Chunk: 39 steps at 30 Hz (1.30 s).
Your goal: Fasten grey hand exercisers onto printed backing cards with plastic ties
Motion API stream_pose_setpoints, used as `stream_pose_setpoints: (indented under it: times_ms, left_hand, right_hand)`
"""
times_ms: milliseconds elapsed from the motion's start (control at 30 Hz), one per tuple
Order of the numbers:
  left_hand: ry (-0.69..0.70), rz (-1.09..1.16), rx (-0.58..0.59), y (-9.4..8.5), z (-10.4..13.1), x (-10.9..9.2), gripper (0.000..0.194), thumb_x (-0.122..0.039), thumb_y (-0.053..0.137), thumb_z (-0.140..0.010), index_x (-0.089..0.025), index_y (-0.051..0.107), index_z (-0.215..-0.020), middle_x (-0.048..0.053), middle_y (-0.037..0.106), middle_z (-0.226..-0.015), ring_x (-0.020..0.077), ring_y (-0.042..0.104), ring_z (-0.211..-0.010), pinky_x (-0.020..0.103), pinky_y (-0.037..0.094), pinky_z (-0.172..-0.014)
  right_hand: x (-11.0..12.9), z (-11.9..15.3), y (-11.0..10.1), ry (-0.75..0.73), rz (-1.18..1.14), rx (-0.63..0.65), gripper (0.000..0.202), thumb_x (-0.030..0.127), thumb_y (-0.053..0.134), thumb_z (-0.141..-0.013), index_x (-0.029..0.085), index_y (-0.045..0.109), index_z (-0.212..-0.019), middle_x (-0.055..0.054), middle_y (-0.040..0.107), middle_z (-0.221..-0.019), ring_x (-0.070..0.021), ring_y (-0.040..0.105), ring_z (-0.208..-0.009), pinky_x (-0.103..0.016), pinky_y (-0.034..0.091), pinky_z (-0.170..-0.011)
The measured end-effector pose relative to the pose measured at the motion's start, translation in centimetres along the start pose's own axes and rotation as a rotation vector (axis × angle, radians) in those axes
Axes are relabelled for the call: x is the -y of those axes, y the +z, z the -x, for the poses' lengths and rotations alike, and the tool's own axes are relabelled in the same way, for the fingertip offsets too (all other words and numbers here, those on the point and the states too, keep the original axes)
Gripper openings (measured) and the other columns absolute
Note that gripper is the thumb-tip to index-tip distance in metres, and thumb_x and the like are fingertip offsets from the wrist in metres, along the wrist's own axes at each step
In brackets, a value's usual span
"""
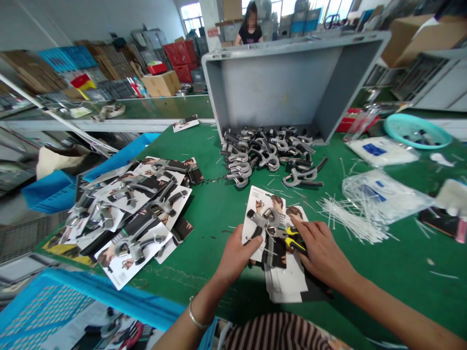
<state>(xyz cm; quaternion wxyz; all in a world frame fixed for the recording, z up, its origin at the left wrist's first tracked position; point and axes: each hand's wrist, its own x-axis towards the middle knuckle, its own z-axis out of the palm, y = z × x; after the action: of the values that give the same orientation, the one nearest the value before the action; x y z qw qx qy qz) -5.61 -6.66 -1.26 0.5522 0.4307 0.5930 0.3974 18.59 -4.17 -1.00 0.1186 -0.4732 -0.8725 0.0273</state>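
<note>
My left hand (239,250) grips the lower left edge of a printed card (254,206) with a grey and black tool (268,221) on it. My right hand (317,248) is closed around yellow and black pliers (296,240), whose jaws touch the tool on the card. Beneath them lies a stack of more cards (288,282). Thin white zip ties (353,221) lie in a bundle to the right of my right hand. Loose grey and black tools (262,150) are heaped farther back, and a pile of cards with tools (138,204) sits at the left.
A large grey crate (277,87) stands on its side behind the loose tools. Plastic bags (383,194) and a turquoise basin (418,130) are at the right. Blue crates (73,301) are at the left and lower left. A person (250,29) is behind the grey crate.
</note>
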Motion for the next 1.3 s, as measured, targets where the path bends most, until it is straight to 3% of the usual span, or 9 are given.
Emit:
stream_pose_setpoints:
  times_ms: [167, 333, 467, 567, 733, 800, 967, 1200, 1300]
  left_hand:
    - [0.022, 0.001, 0.029, -0.1, 0.0, -0.2, 0.039, -0.049, 0.069, -0.079, -0.018, 0.058, -0.1, -0.001, 0.063, -0.071, 0.0121, 0.058, -0.052, 0.018, 0.042, -0.042]
    - [0.002, 0.104, 0.093, -0.1, 0.3, 0.5, 0.039, -0.052, 0.064, -0.083, -0.017, 0.055, -0.096, -0.004, 0.058, -0.057, 0.0084, 0.047, -0.038, 0.017, 0.03, -0.033]
    - [-0.03, 0.169, 0.108, 0.0, 0.2, 0.6, 0.037, -0.049, 0.067, -0.081, -0.016, 0.056, -0.093, -0.004, 0.057, -0.058, 0.0081, 0.047, -0.04, 0.017, 0.029, -0.033]
    - [0.072, 0.308, -0.05, 0.1, -0.5, -0.6, 0.032, -0.046, 0.065, -0.084, -0.016, 0.056, -0.09, -0.004, 0.055, -0.063, 0.0076, 0.047, -0.045, 0.017, 0.033, -0.036]
    - [0.274, 0.572, -0.235, 0.1, -1.1, -3.5, 0.031, -0.036, 0.059, -0.091, -0.022, 0.054, -0.118, 0.002, 0.066, -0.104, 0.0138, 0.065, -0.083, 0.024, 0.053, -0.069]
    - [0.3, 0.628, -0.253, 0.2, -1.0, -3.8, 0.035, -0.033, 0.058, -0.092, -0.024, 0.051, -0.125, 0.004, 0.063, -0.122, 0.0176, 0.062, -0.108, 0.028, 0.052, -0.087]
    - [0.315, 0.644, -0.299, 1.3, -0.5, -2.6, 0.043, -0.03, 0.059, -0.093, -0.025, 0.048, -0.134, 0.004, 0.058, -0.136, 0.0203, 0.051, -0.129, 0.036, 0.036, -0.112]
    - [0.344, 0.614, -0.338, 2.0, 0.0, -2.2, 0.053, -0.033, 0.061, -0.092, -0.028, 0.043, -0.141, 0.006, 0.054, -0.142, 0.0225, 0.051, -0.13, 0.037, 0.035, -0.113]
    - [0.349, 0.61, -0.334, 2.2, 0.1, -2.1, 0.053, -0.033, 0.062, -0.091, -0.027, 0.043, -0.141, 0.006, 0.055, -0.141, 0.0222, 0.054, -0.127, 0.036, 0.037, -0.111]
  right_hand:
    - [-1.0, -1.1, 0.1, -0.052, -0.008, 0.081, 0.034, 0.03, 0.059, -0.086, 0.014, 0.059, -0.116, -0.014, 0.065, -0.105, -0.0291, 0.057, -0.097, -0.04, 0.048, -0.085]
    - [-2.7, -2.5, -0.6, -0.176, -0.1, 0.173, 0.017, 0.023, 0.056, -0.088, 0.017, 0.06, -0.102, -0.01, 0.066, -0.094, -0.0224, 0.061, -0.085, -0.032, 0.047, -0.072]
    - [-0.8, -1.5, -2.3, -0.468, -0.187, 0.304, 0.018, 0.014, 0.056, -0.08, 0.02, 0.061, -0.096, -0.008, 0.067, -0.087, -0.0198, 0.059, -0.077, -0.031, 0.045, -0.068]
    - [1.6, -0.6, -3.0, -0.636, -0.337, 0.391, 0.025, 0.015, 0.061, -0.074, 0.02, 0.062, -0.098, -0.007, 0.068, -0.088, -0.0211, 0.061, -0.081, -0.032, 0.047, -0.071]
    - [3.0, -1.3, -2.1, -0.049, -0.474, 0.209, 0.036, 0.032, 0.052, -0.093, 0.019, 0.051, -0.127, -0.013, 0.064, -0.121, -0.0253, 0.063, -0.106, -0.039, 0.05, -0.091]
    - [3.4, -1.9, -1.3, 0.066, -0.504, 0.164, 0.04, 0.039, 0.049, -0.096, 0.018, 0.049, -0.131, -0.015, 0.061, -0.129, -0.0275, 0.06, -0.115, -0.043, 0.048, -0.097]
    - [5.4, -2.6, 0.4, 0.158, -0.568, 0.16, 0.041, 0.038, 0.052, -0.094, 0.018, 0.05, -0.13, -0.015, 0.059, -0.13, -0.0289, 0.055, -0.121, -0.046, 0.044, -0.103]
    - [6.5, -2.8, 0.8, 0.225, -0.635, 0.151, 0.042, 0.041, 0.051, -0.094, 0.02, 0.05, -0.13, -0.014, 0.056, -0.132, -0.0294, 0.051, -0.124, -0.046, 0.037, -0.107]
    - [6.7, -2.9, 0.8, 0.247, -0.663, 0.166, 0.031, 0.04, 0.049, -0.094, 0.02, 0.055, -0.117, -0.013, 0.063, -0.119, -0.0287, 0.058, -0.111, -0.044, 0.042, -0.099]
